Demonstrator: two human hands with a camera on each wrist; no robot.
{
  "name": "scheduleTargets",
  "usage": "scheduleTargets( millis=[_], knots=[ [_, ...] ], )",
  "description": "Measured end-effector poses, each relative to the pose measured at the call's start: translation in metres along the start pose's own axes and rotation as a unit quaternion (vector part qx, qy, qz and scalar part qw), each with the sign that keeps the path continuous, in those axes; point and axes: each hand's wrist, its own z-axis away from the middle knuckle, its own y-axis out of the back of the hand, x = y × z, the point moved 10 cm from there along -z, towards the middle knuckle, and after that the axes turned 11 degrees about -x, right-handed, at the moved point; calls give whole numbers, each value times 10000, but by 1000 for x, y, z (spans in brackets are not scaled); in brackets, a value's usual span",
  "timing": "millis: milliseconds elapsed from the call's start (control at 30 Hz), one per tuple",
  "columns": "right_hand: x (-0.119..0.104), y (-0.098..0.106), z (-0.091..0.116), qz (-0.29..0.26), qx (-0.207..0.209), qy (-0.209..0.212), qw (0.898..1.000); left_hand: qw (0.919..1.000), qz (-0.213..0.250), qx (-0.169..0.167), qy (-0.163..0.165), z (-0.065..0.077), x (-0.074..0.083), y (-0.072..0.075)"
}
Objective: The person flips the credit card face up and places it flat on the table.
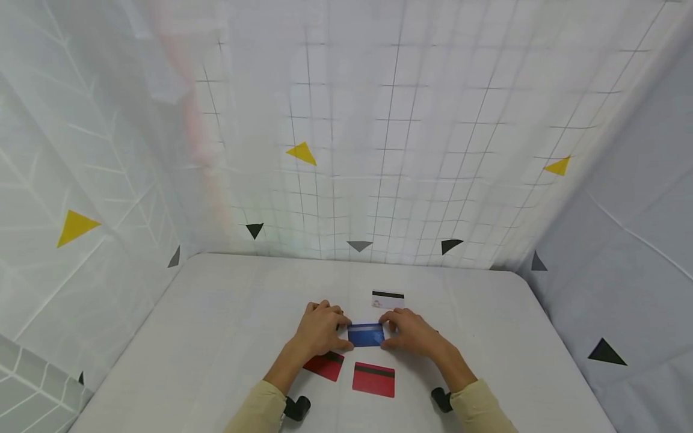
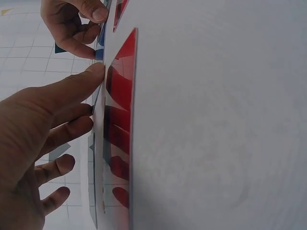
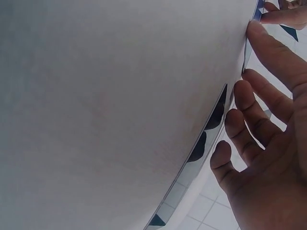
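Observation:
A blue plastic card (image 1: 366, 335) with a pale stripe is between my two hands at the middle of the table. My left hand (image 1: 322, 328) pinches its left end, thumb at the near corner and index finger at the far one. My right hand (image 1: 411, 332) grips the right end the same way. In the left wrist view the left thumb (image 2: 96, 69) presses the card's edge, other fingers spread loosely. The right thumb (image 3: 259, 31) does likewise in the right wrist view. A red card (image 1: 326, 365) lies partly hidden under the left wrist.
Another red card (image 1: 373, 379) with a dark stripe lies nearer me. Beyond the right hand is a white card (image 1: 387, 299) with a black stripe. A glossy card (image 3: 180, 179) lies beside the right fingers in the right wrist view. Wrist cameras (image 1: 298, 408) hang below both forearms.

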Motion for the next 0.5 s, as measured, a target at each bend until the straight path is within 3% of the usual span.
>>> scheduleTargets(
  millis=[500],
  knots=[
    [2, 0, 3, -174, 161, -49, 9997, 9999, -34, 90, 36, 0, -1, 0]
  ],
)
